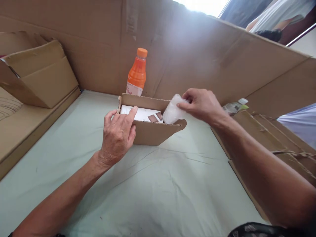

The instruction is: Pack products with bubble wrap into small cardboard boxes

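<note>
A narrow open cardboard box (148, 134) stands on the pale green cloth. Inside it lies a white carton (140, 114) with brown printed shapes at its right end. My left hand (118, 135) grips the box's near left rim, thumb outside the front wall, with the index finger reaching over onto the white carton. At the box's right end, a rolled piece of bubble wrap (172, 110) leans up out of the opening. My right hand (201, 103) pinches the wrap's upper right side between thumb and fingers; its lower end is partly hidden by the box wall.
Behind the box stands an orange bottle (137, 74) with an orange cap. Tall cardboard walls (98, 59) enclose the cloth (158, 191). A folded cardboard box (49, 75) sits at left; a clear plastic bottle (234, 107) lies at right. Part of another person (278, 19) shows beyond the wall.
</note>
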Tool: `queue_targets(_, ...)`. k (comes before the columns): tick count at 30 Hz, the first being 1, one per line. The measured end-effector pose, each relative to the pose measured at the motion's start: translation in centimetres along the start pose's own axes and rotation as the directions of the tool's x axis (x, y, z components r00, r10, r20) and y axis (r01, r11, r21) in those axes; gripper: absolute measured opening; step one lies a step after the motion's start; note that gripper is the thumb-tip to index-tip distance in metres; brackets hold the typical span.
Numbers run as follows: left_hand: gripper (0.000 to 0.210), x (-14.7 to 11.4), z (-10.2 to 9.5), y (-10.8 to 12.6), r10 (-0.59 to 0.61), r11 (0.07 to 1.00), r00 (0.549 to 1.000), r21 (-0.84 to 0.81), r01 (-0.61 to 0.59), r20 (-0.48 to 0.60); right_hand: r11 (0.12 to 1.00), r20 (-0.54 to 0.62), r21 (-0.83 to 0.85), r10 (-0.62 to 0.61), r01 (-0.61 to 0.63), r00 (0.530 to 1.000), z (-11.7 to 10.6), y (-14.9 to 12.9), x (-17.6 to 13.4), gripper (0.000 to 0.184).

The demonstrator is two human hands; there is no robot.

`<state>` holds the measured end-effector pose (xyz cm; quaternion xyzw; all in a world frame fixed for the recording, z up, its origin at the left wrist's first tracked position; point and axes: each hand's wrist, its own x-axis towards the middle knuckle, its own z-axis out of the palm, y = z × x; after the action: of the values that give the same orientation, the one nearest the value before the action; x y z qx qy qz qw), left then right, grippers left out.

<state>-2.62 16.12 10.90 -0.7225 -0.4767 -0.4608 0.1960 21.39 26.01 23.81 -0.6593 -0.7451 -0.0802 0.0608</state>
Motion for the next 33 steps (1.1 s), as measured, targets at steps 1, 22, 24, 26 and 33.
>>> queue_targets(1,0.055,0.0,0.0,0.0,0.003,1.0,1.0,0.005,-0.003,-0.001,0.999,0.034,-0.054,0.003,-0.001,0.999,0.3,-0.4,-0.2,0.018)
queue_targets(22,0.051,-0.6,0.2,0.0,-0.012,1.0,1.0,-0.026,0.012,0.007,0.992,0.363,0.085,-0.12,0.095,0.924,1.3,-3.4,-1.5,0.022)
queue_targets(24,0.056,-0.5,0.0,-0.1,-0.023,0.998,0.999,-0.053,0.022,-0.027,0.981,0.225,0.158,-0.149,0.115,0.963,0.4,-2.3,-2.7,0.024)
queue_targets(26,0.063,-0.5,-0.7,-0.2,-0.053,0.996,0.996,-0.082,0.047,-0.071,0.963,-0.016,0.241,-0.118,0.118,0.993,0.0,-0.2,-4.8,0.024)
queue_targets(33,0.072,-4.7,-2.7,-1.9,-0.586,0.716,0.792,-0.35,0.604,0.169,0.718,-0.087,0.695,0.061,0.017,0.994,7.8,4.8,-12.1,0.043)
